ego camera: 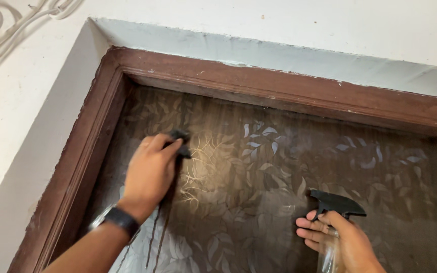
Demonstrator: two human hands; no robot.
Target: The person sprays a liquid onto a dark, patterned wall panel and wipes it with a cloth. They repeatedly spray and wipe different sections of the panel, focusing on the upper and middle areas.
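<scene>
**Cloth on patterned glass, sprayer held beside it**

Cloth, dark and bunched, sits pressed against the glass near the pane's upper left corner, mostly hidden under the left hand; only a small dark fold shows past the fingertips. The left hand grips it with fingers curled over the top, a dark watch on the wrist. Thin dark streaks run down the glass below that hand, possibly liquid, though the view is too dim to be sure.

The glass is brown-tinted and frosted, printed with pale leaves and fine curling stems. It sits in a dark brown wooden frame, worn and speckled with pale flecks. Around the frame is a white wall, greyer along the recess edge. Pale cables hang on the wall at upper left.

The right hand is closed around a spray bottle at lower right, well apart from the cloth. Its body is clear, its trigger head black, with the nozzle pointing left.
</scene>
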